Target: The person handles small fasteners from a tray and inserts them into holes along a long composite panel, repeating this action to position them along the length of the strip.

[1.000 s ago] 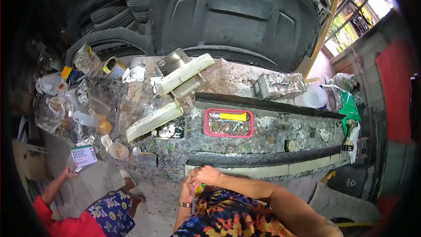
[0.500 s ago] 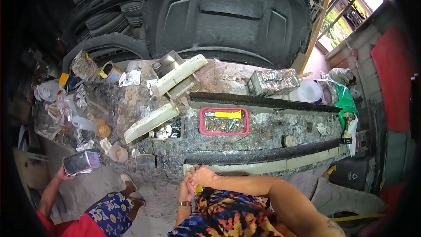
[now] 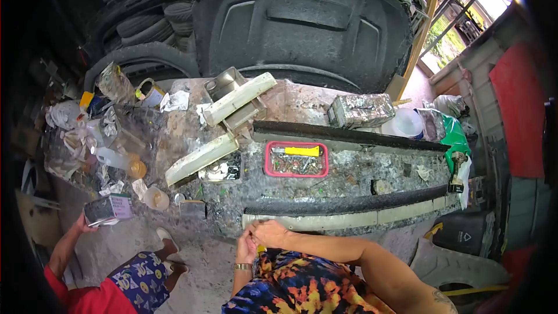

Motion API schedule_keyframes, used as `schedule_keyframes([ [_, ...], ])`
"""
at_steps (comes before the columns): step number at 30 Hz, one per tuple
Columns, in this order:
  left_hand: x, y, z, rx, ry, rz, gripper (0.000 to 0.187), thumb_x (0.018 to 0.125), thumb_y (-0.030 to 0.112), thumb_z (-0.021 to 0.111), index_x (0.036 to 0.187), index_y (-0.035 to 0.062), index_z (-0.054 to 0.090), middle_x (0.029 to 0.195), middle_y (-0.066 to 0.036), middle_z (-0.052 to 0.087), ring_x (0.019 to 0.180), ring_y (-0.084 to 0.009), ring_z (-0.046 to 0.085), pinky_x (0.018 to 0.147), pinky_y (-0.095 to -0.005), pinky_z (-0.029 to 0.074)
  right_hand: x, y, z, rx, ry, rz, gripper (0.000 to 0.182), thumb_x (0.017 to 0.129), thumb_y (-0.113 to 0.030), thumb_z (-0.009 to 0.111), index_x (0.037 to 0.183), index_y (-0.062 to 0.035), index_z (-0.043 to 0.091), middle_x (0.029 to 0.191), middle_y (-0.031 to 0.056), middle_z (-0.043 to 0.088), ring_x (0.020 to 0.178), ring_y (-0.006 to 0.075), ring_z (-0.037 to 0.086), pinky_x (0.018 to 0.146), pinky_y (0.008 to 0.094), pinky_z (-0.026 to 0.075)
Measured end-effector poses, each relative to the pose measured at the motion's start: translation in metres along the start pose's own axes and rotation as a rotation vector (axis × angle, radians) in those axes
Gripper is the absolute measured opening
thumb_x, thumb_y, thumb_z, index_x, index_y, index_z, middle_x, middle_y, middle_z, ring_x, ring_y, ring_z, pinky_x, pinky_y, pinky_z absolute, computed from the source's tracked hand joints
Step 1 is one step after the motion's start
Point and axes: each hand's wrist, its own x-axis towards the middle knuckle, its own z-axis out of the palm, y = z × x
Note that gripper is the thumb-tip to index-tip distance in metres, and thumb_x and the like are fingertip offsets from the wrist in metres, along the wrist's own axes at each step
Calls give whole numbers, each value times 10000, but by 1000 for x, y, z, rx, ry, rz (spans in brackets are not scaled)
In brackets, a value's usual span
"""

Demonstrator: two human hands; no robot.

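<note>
Left hand (image 3: pixel 246 246) and right hand (image 3: pixel 271 233) meet at the near edge of the worktop (image 3: pixel 343 181), fingers bent inward; whether either holds anything cannot be told. Just beside them lies the long pale strip (image 3: pixel 343 221), with a dark strip (image 3: pixel 337 204) running along its far side. Farther in sits a pink basket (image 3: pixel 268 160) of small metal pieces, a yellow-handled tool (image 3: pixel 302 151) lying across it. Well apart, at left, a co-worker's hand (image 3: pixel 85 224) supports a rectangular tin (image 3: pixel 108 209).
</note>
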Motion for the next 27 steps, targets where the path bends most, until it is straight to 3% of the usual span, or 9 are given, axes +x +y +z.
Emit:
schedule_keyframes([
  [2, 3, 5, 4, -3, -9, -47, 281, 933, 332, 553, 998, 58, 554, 991, -88, 626, 873, -177, 596, 764, -303, 475, -13, 3, 9, 179, -133, 66, 233, 804, -255, 595, 884, -54, 682, 847, 174, 677, 773, 330, 679, 661, 444, 540],
  [4, -3, 5, 0, -34, 48, -99, 298, 899, 317, 618, 977, 36, 557, 963, -128, 624, 906, -227, 618, 830, -349, 491, -21, 14, 30, 292, -197, 193, 266, 794, -214, 577, 983, -27, 576, 897, 210, 652, 788, 391, 637, 702, 464, 523],
  [6, -1, 7, -2, -4, 1, -105, 374, 886, 360, 630, 993, 7, 568, 997, -148, 635, 961, -264, 624, 891, -370, 475, -27, 0, -1, 355, -117, 247, 339, 809, -188, 542, 1118, -50, 557, 946, 200, 654, 809, 401, 632, 730, 472, 520],
  [10, -7, 8, 5, 14, 34, -66, 394, 888, 373, 627, 996, -2, 572, 970, -153, 644, 933, -266, 637, 884, -361, 481, -36, 5, 6, 414, -173, 232, 398, 809, -178, 535, 1194, -78, 548, 975, 210, 649, 841, 407, 625, 747, 466, 518],
  [12, -6, 6, 3, 22, 41, -67, 395, 889, 374, 626, 996, -3, 571, 956, -152, 646, 917, -263, 641, 881, -357, 484, -35, 6, 5, 386, -57, 203, 427, 817, -181, 533, 1232, -81, 532, 1002, 216, 643, 867, 401, 622, 756, 463, 516],
  [19, 3, 1, -17, 2, 13, -67, 355, 899, 343, 620, 1055, 30, 561, 980, -134, 638, 910, -219, 638, 816, -315, 487, -6, 3, -5, 81, -157, 73, 243, 822, -209, 564, 981, -25, 558, 918, 158, 641, 784, 330, 668, 664, 420, 542],
  [21, -2, 2, -9, 38, -50, -26, 368, 929, 335, 562, 1187, 73, 549, 1046, -81, 632, 950, -167, 617, 812, -279, 475, 1, -1, 9, -56, -121, 17, 251, 814, -207, 574, 978, -18, 561, 898, 156, 641, 761, 301, 675, 626, 392, 540],
  [24, -2, 5, 0, 62, -131, -24, 378, 955, 323, 503, 1230, 66, 534, 1107, -62, 628, 1002, -159, 599, 848, -286, 467, 12, 0, 27, -333, -165, -131, 264, 789, -199, 596, 981, -20, 570, 892, 137, 649, 745, 239, 685, 557, 339, 527],
  [27, -4, 8, 8, 56, -151, -14, 376, 972, 303, 464, 1249, 56, 527, 1189, -74, 605, 1065, -167, 582, 899, -309, 459, 20, -1, 28, -318, -225, -99, 290, 798, -229, 601, 1009, -32, 572, 918, 120, 660, 750, 220, 684, 552, 342, 524],
])
